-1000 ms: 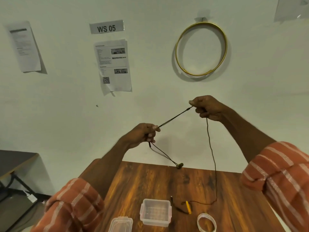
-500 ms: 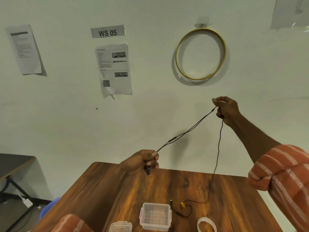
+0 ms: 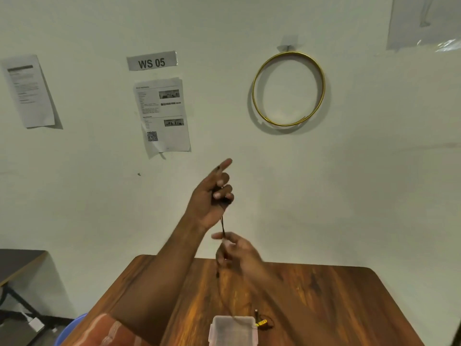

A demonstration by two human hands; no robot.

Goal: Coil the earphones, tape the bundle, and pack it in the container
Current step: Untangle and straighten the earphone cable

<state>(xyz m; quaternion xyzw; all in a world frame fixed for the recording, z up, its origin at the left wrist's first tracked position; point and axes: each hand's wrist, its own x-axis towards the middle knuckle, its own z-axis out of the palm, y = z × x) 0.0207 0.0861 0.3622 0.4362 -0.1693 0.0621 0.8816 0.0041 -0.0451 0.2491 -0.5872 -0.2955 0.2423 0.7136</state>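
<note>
Dim, flat indoor light with a greenish cast. Soft shadows fall left and below the ring [image 3: 288, 88] and papers [image 3: 163, 115] on the wall. Right hand [image 3: 238, 253] is motion-blurred, left hand [image 3: 210, 196] fairly sharp. Wide-angle bending at edges; table [image 3: 324, 308] sides splay. Mild glare on plastic sheet [image 3: 446, 43] top right.

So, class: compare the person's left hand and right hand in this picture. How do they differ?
The left hand is raised against the wall, index finger extended, and looks sharp; the right hand sits lower, just above the brown wooden table, and is motion-blurred. Both grip the thin black earphone cable.
</note>
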